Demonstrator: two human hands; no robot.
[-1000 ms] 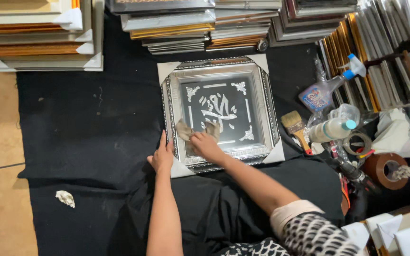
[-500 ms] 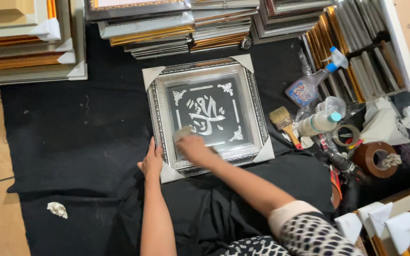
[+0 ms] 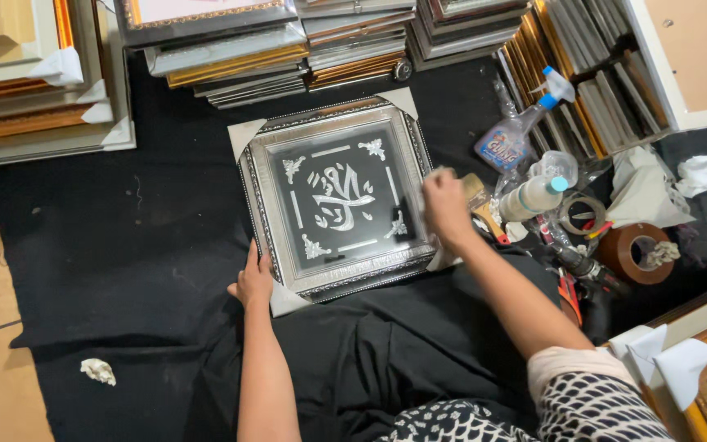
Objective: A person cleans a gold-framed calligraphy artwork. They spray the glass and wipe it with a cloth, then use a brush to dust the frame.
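Your left hand (image 3: 252,282) lies flat w/ fingers spread narrow on the lower-left corner of the silver frame (image 3: 335,196), holding nothing; it looks like a brace, pinning the frame so it can't slide on the black cloth (image 3: 116,245). Your right hand (image 3: 445,206) sits at the frame's right edge, fingers curled around what seems to be a small pale rag, though it's mostly hidden, so can't tell for sure. The hand is over the glass rim, near the lower-right corner, which fits a wiping grip.

The frame lies face up, roughly mid-cloth toward the cloth's top edge, turned slightly off square. White card guards cover its four corners, prob. to protect the molding while it's flat.

Just right of the frame, near your right hand: a brush (image 3: 481,203) w/ pale bristles, then a spray bottle (image 3: 514,135) on its side and a second bottle w/ a blue cap (image 3: 535,195), all within easy reach of that hand. Further right, a roll of brown tape (image 3: 633,252) and a clear tape roll (image 3: 583,214). Stacks of frames (image 3: 231,49) run along the cloth's top edge, more stand on edge at top right. A crumpled paper wad (image 3: 98,372) lies by the cloth's lower-left edge, well apart from both hands.
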